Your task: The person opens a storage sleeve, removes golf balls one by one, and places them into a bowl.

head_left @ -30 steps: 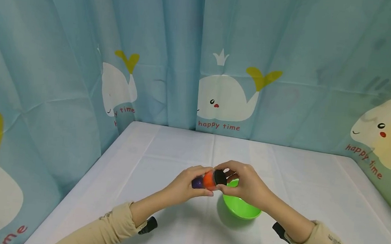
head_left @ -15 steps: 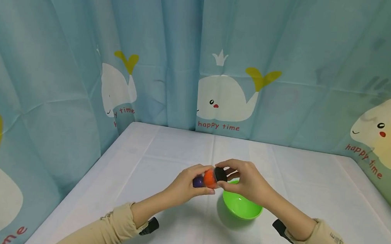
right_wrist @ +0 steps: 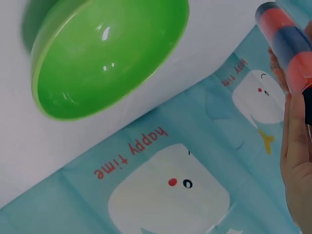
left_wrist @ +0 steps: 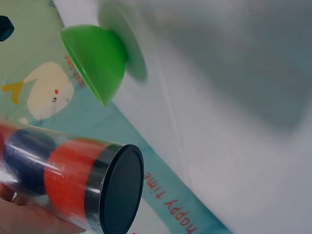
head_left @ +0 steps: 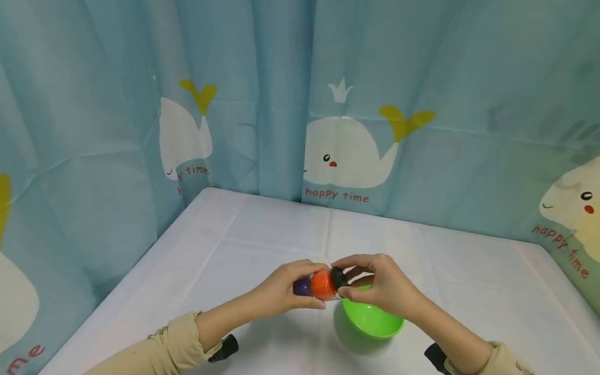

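Note:
A clear tube with orange balls and dark blue balls in it is held above the table in the head view. My left hand grips its body, fingers over the top and thumb below. A black cap at the tube's right end is pinched between the thumb and fingers of my right hand. That cap looks tilted against the tube's mouth; whether it is loose I cannot tell. The other end has a black cover in the left wrist view. A green bowl stands below my right hand.
A white cloth covers the table. Blue curtains with whale prints surround its back and sides. Black wrist-worn devices sit below both sleeves.
The black cap has tilted relative to the tube's end, with my right fingers still on it. Both hands have shifted slightly downward in the head view. The bowl stays put.

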Demonstrator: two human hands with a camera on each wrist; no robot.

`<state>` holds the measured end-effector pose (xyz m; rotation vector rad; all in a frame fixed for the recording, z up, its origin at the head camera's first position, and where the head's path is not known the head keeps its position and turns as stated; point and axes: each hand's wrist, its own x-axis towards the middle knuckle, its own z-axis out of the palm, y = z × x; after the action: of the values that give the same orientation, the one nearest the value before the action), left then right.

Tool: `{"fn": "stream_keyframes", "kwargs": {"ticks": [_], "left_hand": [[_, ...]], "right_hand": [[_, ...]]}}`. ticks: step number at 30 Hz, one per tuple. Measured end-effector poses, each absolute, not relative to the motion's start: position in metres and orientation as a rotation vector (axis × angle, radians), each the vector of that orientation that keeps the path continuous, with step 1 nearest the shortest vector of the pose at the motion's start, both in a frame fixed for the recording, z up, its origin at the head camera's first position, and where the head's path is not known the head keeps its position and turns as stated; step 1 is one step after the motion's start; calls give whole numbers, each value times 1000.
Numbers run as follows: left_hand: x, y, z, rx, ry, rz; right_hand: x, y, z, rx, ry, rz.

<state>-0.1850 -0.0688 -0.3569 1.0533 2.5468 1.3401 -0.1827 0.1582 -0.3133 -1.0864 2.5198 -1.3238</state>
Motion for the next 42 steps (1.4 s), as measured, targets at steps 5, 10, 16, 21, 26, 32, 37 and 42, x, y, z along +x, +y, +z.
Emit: {"fn": "stream_keyframes", "kwargs": {"ticks": [5,10,16,21,26,32,37,42], "left_hand": [[-184,-69,-354,1057,2548,1329],[-188,-71,-350,1023,2553,1304],[-190,-73,-348,1031,2551,1300],[-189,-75,-349,990,2542,1325],[-188,-77,-351,977,2528,1359],[-187,-81,-350,978,2541,1391],[-186,-84,-349,937,2562,1426],[-186,-87,-347,904,2573,1464]], "right_hand": [[-184,159,-315,-1076,2504,-1363],[-187,161,-314,-952,2468,-1424],[-189,162,-311,-798,2410,-1480],[-187,164,-311,-779,2298,-1543],[-185,166,-314,-773,2263,-1567],[-182,169,-319,-762,2297,-1571],[-179,171,-323,-739,2270,-1587],[-175,171,-329,-706,2197,-1609]]}}
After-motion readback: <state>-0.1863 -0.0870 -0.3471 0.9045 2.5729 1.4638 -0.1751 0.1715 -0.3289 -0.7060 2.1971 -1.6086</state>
